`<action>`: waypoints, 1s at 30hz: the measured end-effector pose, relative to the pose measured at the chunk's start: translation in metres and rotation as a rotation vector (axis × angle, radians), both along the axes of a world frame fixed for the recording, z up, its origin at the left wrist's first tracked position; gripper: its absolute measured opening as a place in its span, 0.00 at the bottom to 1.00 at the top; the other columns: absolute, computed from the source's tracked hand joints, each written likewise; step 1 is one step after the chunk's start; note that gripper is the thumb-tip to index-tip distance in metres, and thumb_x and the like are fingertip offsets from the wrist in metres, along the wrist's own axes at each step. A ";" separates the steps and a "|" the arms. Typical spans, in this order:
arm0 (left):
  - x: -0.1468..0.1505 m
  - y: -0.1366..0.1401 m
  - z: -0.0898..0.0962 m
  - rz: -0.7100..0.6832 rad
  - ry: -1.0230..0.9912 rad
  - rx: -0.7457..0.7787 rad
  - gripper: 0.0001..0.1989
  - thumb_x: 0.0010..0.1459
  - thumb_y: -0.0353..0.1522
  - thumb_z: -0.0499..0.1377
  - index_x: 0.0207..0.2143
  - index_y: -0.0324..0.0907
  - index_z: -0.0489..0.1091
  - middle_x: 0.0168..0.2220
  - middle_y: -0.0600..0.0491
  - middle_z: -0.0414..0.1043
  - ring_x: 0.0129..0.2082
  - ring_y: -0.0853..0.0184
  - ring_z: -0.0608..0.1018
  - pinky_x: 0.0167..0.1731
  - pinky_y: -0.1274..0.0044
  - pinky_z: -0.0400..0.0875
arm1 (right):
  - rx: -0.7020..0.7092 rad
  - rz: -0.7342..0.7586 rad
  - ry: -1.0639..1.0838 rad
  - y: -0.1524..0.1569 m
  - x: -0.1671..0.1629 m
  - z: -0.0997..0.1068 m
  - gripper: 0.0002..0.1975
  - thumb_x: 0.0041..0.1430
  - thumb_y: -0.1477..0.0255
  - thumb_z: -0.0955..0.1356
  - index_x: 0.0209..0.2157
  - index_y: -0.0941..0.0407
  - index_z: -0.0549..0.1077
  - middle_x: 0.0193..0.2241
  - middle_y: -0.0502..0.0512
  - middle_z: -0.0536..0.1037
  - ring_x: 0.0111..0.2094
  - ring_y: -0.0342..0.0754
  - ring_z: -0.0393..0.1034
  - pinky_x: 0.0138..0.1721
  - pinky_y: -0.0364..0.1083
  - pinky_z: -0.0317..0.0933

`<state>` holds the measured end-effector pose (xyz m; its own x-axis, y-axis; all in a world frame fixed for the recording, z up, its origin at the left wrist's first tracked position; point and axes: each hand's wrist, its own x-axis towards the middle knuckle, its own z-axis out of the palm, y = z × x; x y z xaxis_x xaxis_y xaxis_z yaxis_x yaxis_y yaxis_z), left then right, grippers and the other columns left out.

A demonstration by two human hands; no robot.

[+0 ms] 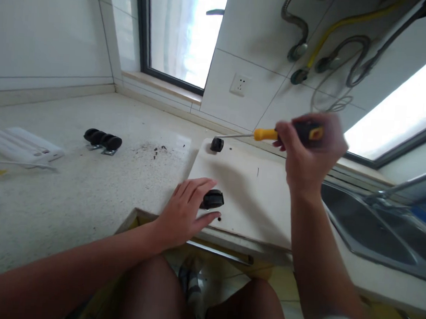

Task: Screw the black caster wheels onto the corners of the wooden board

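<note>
A white board (264, 196) lies on the counter with two black caster wheels on its left end. The near caster wheel (214, 199) sits between the thumb and fingers of my left hand (186, 208), which is closed around it and rests on the board. My right hand (311, 146) is closed on the handle of a yellow-and-black screwdriver (267, 134), held above the board and slightly blurred. Its shaft points left, with the tip at the far caster wheel (217, 144); I cannot tell whether it touches. Small dark holes show in the board.
More black casters (103, 140) with metal plates stand on the speckled counter (125, 183) at left, near dark crumbs (159, 151). Farther left lie a clear package (22, 144) and a white cord (35, 165). A steel sink (371, 227) is at right. Hoses (353, 43) hang along the wall.
</note>
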<state>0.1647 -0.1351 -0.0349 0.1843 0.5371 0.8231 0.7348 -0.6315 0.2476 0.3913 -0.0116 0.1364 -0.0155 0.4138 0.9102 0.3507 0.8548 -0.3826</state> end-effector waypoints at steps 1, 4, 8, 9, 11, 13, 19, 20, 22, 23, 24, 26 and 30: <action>-0.002 0.003 0.000 -0.008 -0.004 -0.058 0.24 0.75 0.39 0.66 0.67 0.39 0.68 0.57 0.40 0.82 0.56 0.53 0.82 0.56 0.61 0.77 | -0.086 -0.064 0.071 -0.010 0.017 -0.021 0.18 0.60 0.58 0.82 0.44 0.51 0.79 0.37 0.50 0.83 0.33 0.49 0.79 0.34 0.49 0.76; -0.007 0.009 -0.002 -0.048 -0.012 -0.160 0.16 0.76 0.39 0.64 0.59 0.42 0.73 0.50 0.45 0.84 0.49 0.55 0.83 0.51 0.63 0.76 | -0.294 -0.294 0.086 -0.051 0.066 -0.087 0.19 0.56 0.56 0.83 0.43 0.52 0.84 0.41 0.56 0.87 0.41 0.53 0.83 0.42 0.52 0.79; -0.011 0.010 -0.006 -0.051 -0.018 -0.190 0.15 0.77 0.41 0.61 0.58 0.42 0.74 0.50 0.44 0.84 0.49 0.52 0.83 0.52 0.62 0.76 | -0.602 -0.364 0.091 -0.093 0.105 -0.135 0.25 0.50 0.50 0.83 0.39 0.53 0.80 0.38 0.58 0.87 0.35 0.55 0.82 0.36 0.52 0.77; -0.012 0.009 -0.007 -0.051 -0.020 -0.199 0.16 0.77 0.41 0.61 0.58 0.43 0.74 0.51 0.43 0.84 0.50 0.52 0.83 0.53 0.61 0.76 | -0.634 -0.378 0.071 -0.098 0.109 -0.138 0.24 0.51 0.50 0.82 0.39 0.52 0.79 0.38 0.57 0.87 0.36 0.56 0.82 0.38 0.53 0.76; -0.013 0.008 -0.007 -0.054 -0.020 -0.221 0.17 0.76 0.43 0.60 0.58 0.44 0.75 0.52 0.43 0.84 0.51 0.51 0.83 0.54 0.61 0.76 | -0.637 -0.411 -0.042 -0.100 0.110 -0.139 0.22 0.57 0.51 0.78 0.42 0.52 0.79 0.39 0.58 0.87 0.40 0.58 0.82 0.45 0.56 0.76; -0.015 0.007 -0.006 -0.053 -0.014 -0.252 0.18 0.76 0.44 0.60 0.58 0.44 0.75 0.52 0.43 0.84 0.51 0.50 0.83 0.55 0.60 0.77 | -0.600 -0.418 -0.174 -0.098 0.105 -0.139 0.18 0.64 0.56 0.74 0.47 0.54 0.80 0.44 0.62 0.87 0.45 0.59 0.82 0.51 0.58 0.74; -0.029 0.013 0.003 0.021 -0.015 -0.397 0.25 0.73 0.50 0.59 0.61 0.43 0.72 0.57 0.39 0.83 0.56 0.45 0.83 0.61 0.54 0.77 | -0.577 -0.366 -0.319 -0.088 0.076 -0.144 0.13 0.72 0.67 0.68 0.53 0.55 0.80 0.50 0.66 0.84 0.51 0.62 0.79 0.55 0.57 0.71; -0.033 0.015 0.005 0.039 -0.016 -0.426 0.26 0.72 0.50 0.59 0.61 0.43 0.72 0.57 0.39 0.83 0.57 0.44 0.83 0.62 0.54 0.77 | -0.579 -0.359 -0.335 -0.086 0.071 -0.144 0.13 0.72 0.69 0.68 0.53 0.55 0.80 0.50 0.66 0.84 0.52 0.63 0.78 0.56 0.58 0.70; -0.040 0.018 0.011 0.088 -0.029 -0.468 0.27 0.71 0.52 0.58 0.61 0.43 0.71 0.58 0.39 0.82 0.58 0.44 0.83 0.63 0.53 0.76 | -0.584 -0.339 -0.363 -0.082 0.059 -0.143 0.12 0.73 0.70 0.68 0.53 0.56 0.79 0.50 0.66 0.84 0.53 0.64 0.76 0.57 0.59 0.69; -0.044 0.020 0.014 0.114 -0.039 -0.479 0.27 0.70 0.52 0.57 0.60 0.43 0.71 0.58 0.38 0.82 0.59 0.43 0.83 0.63 0.52 0.76 | -0.587 -0.327 -0.374 -0.079 0.053 -0.142 0.12 0.73 0.71 0.68 0.53 0.56 0.79 0.50 0.67 0.83 0.54 0.65 0.75 0.57 0.59 0.69; -0.048 0.021 0.016 0.142 -0.050 -0.486 0.28 0.70 0.52 0.57 0.60 0.42 0.71 0.58 0.37 0.82 0.59 0.42 0.83 0.64 0.52 0.76 | -0.590 -0.312 -0.382 -0.078 0.046 -0.141 0.12 0.74 0.72 0.68 0.53 0.57 0.79 0.51 0.67 0.83 0.55 0.65 0.74 0.58 0.59 0.69; -0.058 0.022 0.019 0.192 -0.066 -0.501 0.28 0.69 0.52 0.57 0.59 0.41 0.71 0.58 0.35 0.81 0.59 0.41 0.83 0.63 0.51 0.76 | -0.594 -0.273 -0.390 -0.077 0.034 -0.141 0.12 0.74 0.74 0.68 0.54 0.56 0.79 0.52 0.67 0.83 0.55 0.64 0.74 0.59 0.59 0.68; -0.078 0.016 0.012 0.253 -0.084 -0.531 0.30 0.69 0.52 0.55 0.62 0.40 0.69 0.59 0.35 0.80 0.60 0.41 0.82 0.64 0.50 0.75 | -0.600 -0.164 -0.356 -0.085 0.016 -0.143 0.11 0.72 0.74 0.70 0.53 0.54 0.80 0.51 0.64 0.84 0.55 0.63 0.75 0.57 0.57 0.70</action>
<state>0.0864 -0.1187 -0.0227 -0.0575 0.8983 0.4355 0.8106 -0.2127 0.5457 0.4076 -0.0962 -0.0067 -0.1644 0.8638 0.4762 0.6478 0.4586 -0.6083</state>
